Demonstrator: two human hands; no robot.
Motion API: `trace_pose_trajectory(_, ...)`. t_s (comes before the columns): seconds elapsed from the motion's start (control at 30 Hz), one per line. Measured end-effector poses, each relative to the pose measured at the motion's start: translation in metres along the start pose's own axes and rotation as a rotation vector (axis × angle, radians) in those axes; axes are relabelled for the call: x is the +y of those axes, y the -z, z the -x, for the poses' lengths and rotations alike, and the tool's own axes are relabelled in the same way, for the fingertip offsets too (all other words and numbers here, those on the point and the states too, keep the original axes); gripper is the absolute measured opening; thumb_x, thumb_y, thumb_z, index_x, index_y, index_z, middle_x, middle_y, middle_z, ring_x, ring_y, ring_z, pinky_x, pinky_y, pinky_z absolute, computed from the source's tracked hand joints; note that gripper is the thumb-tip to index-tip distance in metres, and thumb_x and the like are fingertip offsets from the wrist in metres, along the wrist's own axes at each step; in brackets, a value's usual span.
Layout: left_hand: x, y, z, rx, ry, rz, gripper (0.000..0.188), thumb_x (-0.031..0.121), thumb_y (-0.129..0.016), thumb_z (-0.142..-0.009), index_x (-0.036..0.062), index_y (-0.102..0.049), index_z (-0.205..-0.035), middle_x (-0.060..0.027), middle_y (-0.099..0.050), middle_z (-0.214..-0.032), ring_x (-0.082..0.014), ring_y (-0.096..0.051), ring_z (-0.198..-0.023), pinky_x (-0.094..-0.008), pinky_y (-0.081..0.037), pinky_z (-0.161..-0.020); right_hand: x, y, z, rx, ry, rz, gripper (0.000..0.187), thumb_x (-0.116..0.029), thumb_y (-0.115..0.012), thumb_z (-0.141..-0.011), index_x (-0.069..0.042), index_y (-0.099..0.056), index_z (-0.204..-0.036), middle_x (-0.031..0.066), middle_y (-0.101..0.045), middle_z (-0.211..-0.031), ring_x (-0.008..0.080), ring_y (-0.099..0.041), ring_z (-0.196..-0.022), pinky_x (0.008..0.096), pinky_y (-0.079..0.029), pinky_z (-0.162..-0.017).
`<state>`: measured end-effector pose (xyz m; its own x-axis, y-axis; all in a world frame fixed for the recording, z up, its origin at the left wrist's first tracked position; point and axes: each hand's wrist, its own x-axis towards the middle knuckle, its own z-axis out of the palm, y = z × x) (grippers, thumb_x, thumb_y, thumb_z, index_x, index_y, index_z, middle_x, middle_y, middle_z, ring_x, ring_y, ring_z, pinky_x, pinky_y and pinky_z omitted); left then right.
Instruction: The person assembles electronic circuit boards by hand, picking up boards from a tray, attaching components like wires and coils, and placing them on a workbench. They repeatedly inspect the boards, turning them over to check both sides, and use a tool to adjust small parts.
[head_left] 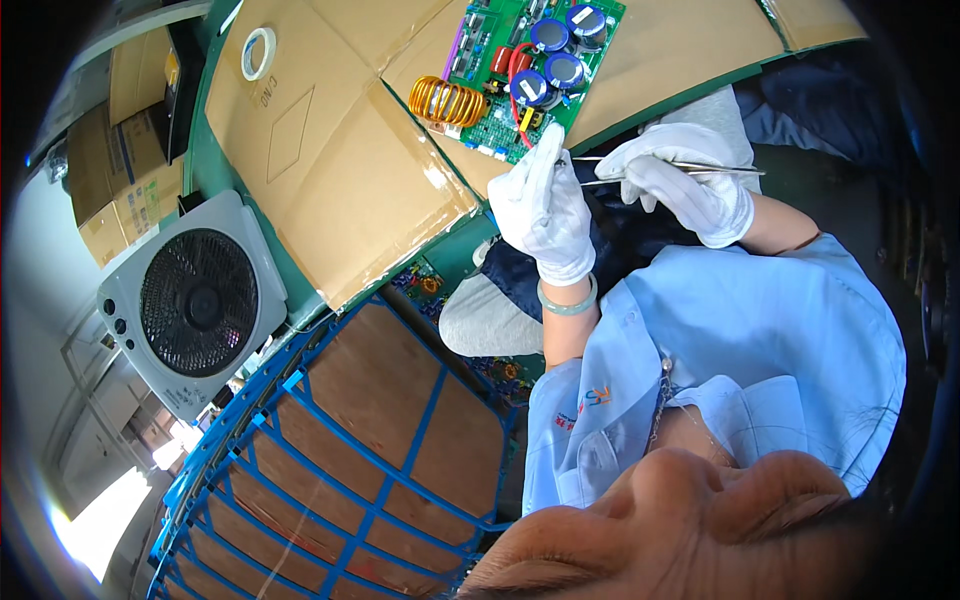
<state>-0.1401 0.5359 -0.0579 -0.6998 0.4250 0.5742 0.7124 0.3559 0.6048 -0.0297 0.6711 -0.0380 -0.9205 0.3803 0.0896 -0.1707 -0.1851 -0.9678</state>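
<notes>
My right hand (pixel 685 175), in a white glove, is closed around metal tweezers (pixel 735 170). Their two tips point left, toward my other hand. My left hand (pixel 545 210), also gloved, has its fingers pressed together; a tiny dark piece shows by the fingertips, too small to name. Just beyond that hand lies a green circuit board (pixel 487 132) on the cardboard-covered bench. It carries several blue cylindrical capacitors (pixel 564 70), a copper-coloured wire coil (pixel 448 102) at its left edge, and a red wire (pixel 513 75) that runs down near my left fingertips.
A roll of tape (pixel 259 54) rests on the cardboard (pixel 340 170) at the far left. Left of the bench stands a grey box fan (pixel 205 300). A blue-framed crate (pixel 370 400) fills the lower left. More circuit boards (pixel 425 283) sit beneath the bench edge.
</notes>
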Motion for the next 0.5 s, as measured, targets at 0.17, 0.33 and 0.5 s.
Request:
trace_pose_trajectory(0.17,-0.0031,0.001,0.0013,0.0,0.017,0.032,0.025,0.0,-0.073,-0.08,0.0033,-0.079,-0.105,-0.0092,-0.077,-0.099,-0.0219,-0.066,-0.083,-0.0316,-0.052,-0.077,0.0035,-0.0085,-0.0064,0.018,0.178,0.098,0.017,-0.005,-0.061,-0.098,0.001,-0.069,-0.112,0.0094,-0.074,-0.104,0.0084,-0.064,-0.072,0.023,-0.052,-0.064)
trace_pose_trajectory(0.33,-0.0022,-0.0008,0.0004,-0.013,0.009,0.013,0.025,0.003,-0.071,-0.082,0.0041,-0.079,-0.105,-0.0088,-0.077,-0.099,-0.0227,-0.066,-0.083,-0.0323,-0.052,-0.077,0.0037,-0.0077,-0.0046,0.031,0.148,0.138,0.017,-0.002,-0.062,-0.097,0.002,-0.065,-0.113,0.011,-0.073,-0.108,0.011,-0.068,-0.082,0.0265,-0.054,-0.071)
trace_pose_trajectory(0.5,-0.0041,0.0042,0.002,-0.05,-0.034,-0.039,0.04,-0.008,-0.075,-0.075,0.0063,-0.077,-0.112,-0.0074,-0.076,-0.101,-0.0221,-0.067,-0.086,-0.0313,-0.05,-0.077,0.0068,-0.0084,-0.0082,0.041,0.295,0.253,0.017,-0.001,-0.064,-0.095,0.002,-0.065,-0.111,0.0128,-0.072,-0.106,0.0196,-0.071,-0.088,0.03,-0.056,-0.075)
